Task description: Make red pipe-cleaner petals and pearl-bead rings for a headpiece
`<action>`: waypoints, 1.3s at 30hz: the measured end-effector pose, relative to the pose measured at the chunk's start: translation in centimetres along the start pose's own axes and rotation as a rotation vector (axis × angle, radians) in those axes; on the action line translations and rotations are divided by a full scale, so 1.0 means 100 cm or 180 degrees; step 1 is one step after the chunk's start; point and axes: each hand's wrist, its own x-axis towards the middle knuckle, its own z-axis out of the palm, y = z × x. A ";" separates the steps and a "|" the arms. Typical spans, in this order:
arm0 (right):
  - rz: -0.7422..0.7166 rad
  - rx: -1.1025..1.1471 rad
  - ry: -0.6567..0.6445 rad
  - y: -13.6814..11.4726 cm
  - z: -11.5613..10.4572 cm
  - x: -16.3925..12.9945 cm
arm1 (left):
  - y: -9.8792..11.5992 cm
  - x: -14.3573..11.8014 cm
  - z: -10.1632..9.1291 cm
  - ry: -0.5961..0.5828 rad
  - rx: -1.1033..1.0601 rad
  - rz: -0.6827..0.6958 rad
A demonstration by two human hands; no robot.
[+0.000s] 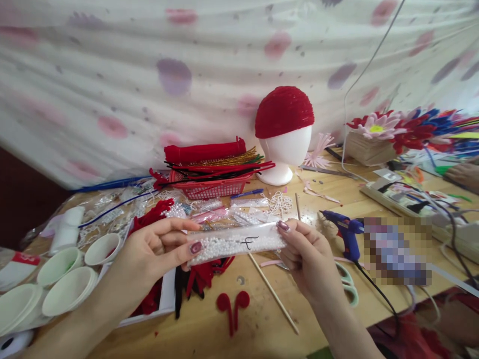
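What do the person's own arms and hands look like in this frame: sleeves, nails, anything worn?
Both forearms are bare, with no sleeves in view. The left hand and right hand have glossy dark reddish-mauve nail polish. No rings, watch or gloves are visible.

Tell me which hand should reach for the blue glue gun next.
Right, probably. The glue gun lies on the table just beyond the right hand, while the left hand is across the bead bag that both hands pinch and could hold it alone.

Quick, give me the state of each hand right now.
Left hand: closed on one end of the bag of white beads.
Right hand: closed on the bag's other end.
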 end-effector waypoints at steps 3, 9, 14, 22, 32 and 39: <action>-0.0067 -0.0043 -0.0040 0.003 -0.003 -0.003 | 0.001 -0.003 -0.004 -0.0029 0.0069 0.0015; -0.0026 0.0048 -0.0184 0.006 -0.005 -0.004 | 0.004 -0.013 -0.004 0.0055 -0.0012 -0.0016; 0.0111 -0.0020 -0.0464 0.014 -0.006 0.001 | 0.004 -0.019 -0.006 0.0166 0.0017 0.0065; 0.0685 -0.0904 -0.1510 0.033 0.001 0.002 | -0.012 -0.036 -0.017 0.0396 0.0130 -0.0334; 0.1047 -0.1047 -0.1517 0.044 0.022 0.007 | -0.018 -0.055 -0.045 0.0145 0.0563 -0.0611; 0.1148 -0.1310 -0.1167 0.047 0.024 0.015 | -0.049 -0.060 -0.064 -0.0581 0.2569 -0.0755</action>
